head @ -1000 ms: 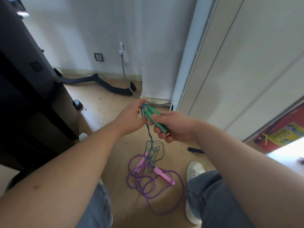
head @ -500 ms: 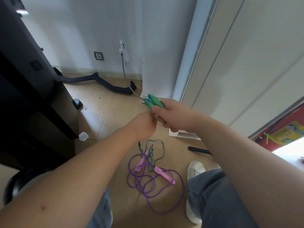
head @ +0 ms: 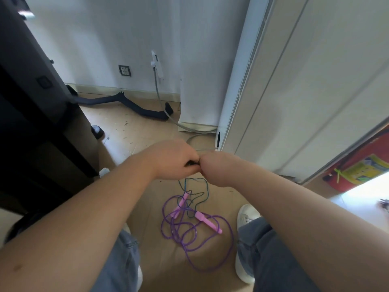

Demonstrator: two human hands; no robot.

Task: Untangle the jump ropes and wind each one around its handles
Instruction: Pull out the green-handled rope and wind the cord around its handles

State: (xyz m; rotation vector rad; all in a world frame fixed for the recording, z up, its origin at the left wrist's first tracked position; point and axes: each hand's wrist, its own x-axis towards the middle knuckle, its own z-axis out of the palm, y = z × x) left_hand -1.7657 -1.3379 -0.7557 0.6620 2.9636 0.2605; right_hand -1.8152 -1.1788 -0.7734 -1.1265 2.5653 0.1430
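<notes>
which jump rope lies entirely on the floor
The purple rope with pink handles; the green rope rises to the left hand and right hand.

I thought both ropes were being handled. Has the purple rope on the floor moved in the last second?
No. The purple rope lies where it was, just left of the white shoe.
</notes>
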